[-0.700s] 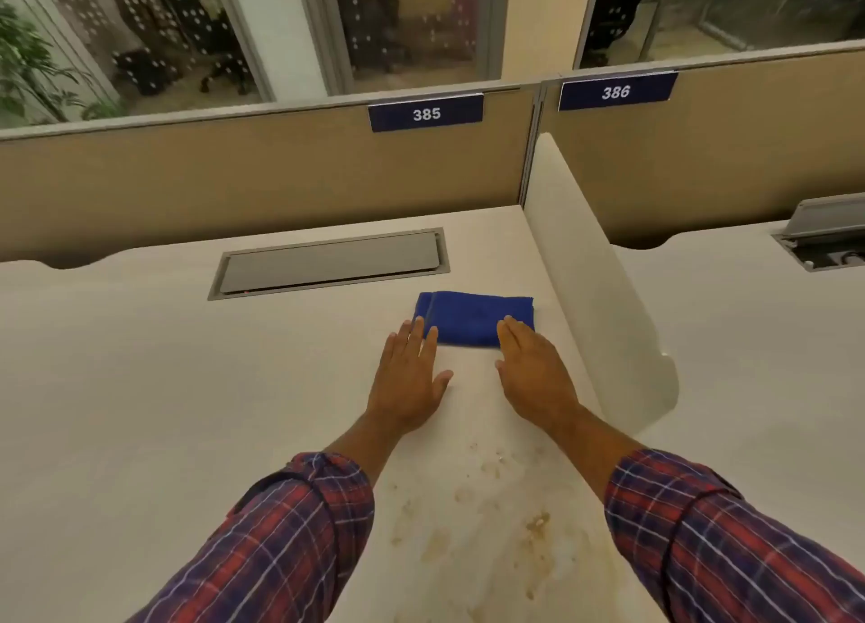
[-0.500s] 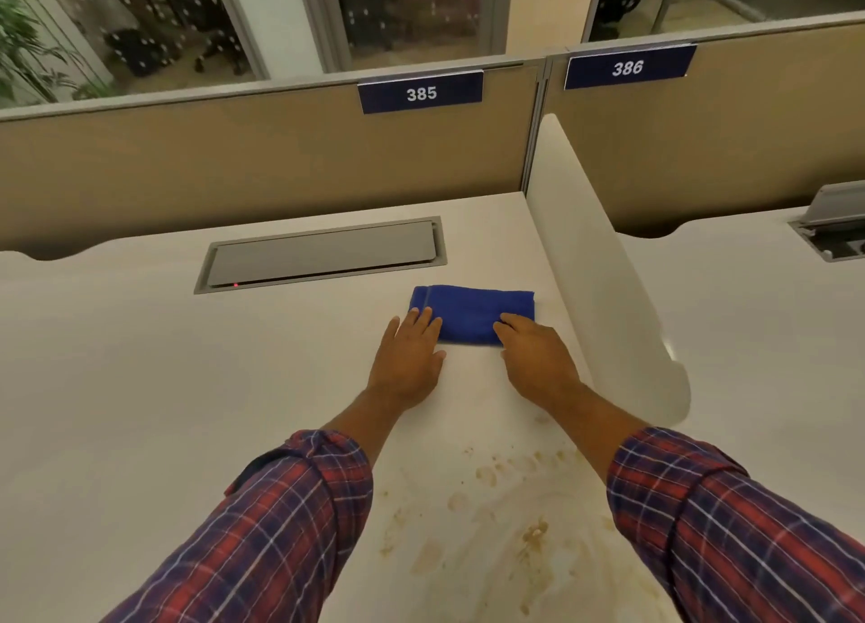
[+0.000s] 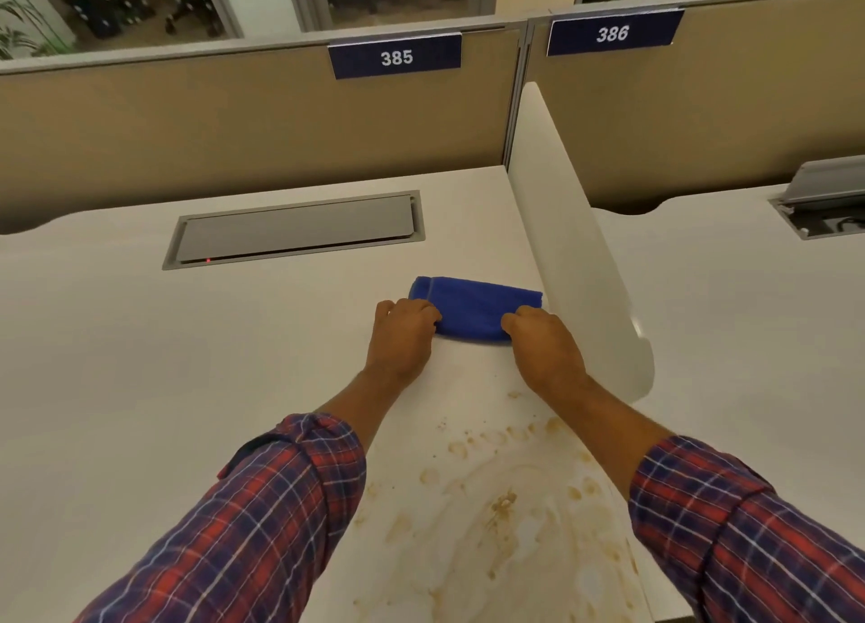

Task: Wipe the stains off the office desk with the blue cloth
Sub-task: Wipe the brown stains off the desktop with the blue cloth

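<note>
A folded blue cloth (image 3: 477,306) lies on the white office desk (image 3: 140,365), close to the white side divider. My left hand (image 3: 402,337) has its fingers curled over the cloth's near left corner. My right hand (image 3: 545,346) is curled on the near right corner. Both hands grip the cloth's front edge. Brown stains (image 3: 501,501), in spots and smeared rings, cover the desk nearer to me, between my forearms.
A grey cable hatch (image 3: 299,229) is set flush in the desk behind the cloth. The white divider (image 3: 571,257) stands along the right edge. Beige partitions with signs 385 and 386 close the back. A neighbouring desk (image 3: 749,341) lies to the right.
Both hands have gone from lying flat at the cloth's front edge to curling their fingers onto its near corners. The view has come closer and tilted down.
</note>
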### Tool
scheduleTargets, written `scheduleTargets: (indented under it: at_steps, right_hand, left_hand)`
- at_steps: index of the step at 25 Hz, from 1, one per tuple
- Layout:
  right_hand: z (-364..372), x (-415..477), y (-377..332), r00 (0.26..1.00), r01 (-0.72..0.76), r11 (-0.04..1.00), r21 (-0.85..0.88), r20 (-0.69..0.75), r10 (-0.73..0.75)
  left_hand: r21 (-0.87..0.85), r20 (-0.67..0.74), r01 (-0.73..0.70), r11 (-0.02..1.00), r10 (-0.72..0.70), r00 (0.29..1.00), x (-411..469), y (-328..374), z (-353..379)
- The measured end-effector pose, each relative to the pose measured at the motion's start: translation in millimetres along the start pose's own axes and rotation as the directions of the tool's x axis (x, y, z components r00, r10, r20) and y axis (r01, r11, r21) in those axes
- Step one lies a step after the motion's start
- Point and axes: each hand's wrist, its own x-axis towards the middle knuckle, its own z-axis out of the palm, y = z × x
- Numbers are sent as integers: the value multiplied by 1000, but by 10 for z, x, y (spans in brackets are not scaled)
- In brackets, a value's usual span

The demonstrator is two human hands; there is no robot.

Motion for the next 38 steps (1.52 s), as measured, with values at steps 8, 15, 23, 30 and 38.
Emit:
scheduleTargets:
  at_steps: [8, 15, 23, 30, 38]
  right_hand:
    - [-37, -514, -52, 977, -83, 995, -54, 192, 92]
    - [109, -30, -74, 970, 240, 950, 200, -81, -228]
    - [513, 168, 41, 920, 390, 919, -49, 55, -388]
    - [639, -172, 123, 911, 404, 914, 27, 85, -405]
    - [561, 292, 30, 929, 369, 929, -7, 17, -369]
  left_hand:
    - [-82, 6, -176, 981, 177, 984, -441, 111, 89]
    - [-51, -67, 229, 972, -232, 970, -1169, -517, 5]
    - [27, -72, 354, 935, -351, 933, -1870, -919, -29]
    - [21, -96, 370, 929, -367, 925, -1826, -919, -45]
    - [29, -119, 382, 924, -376, 919, -1838, -967, 13]
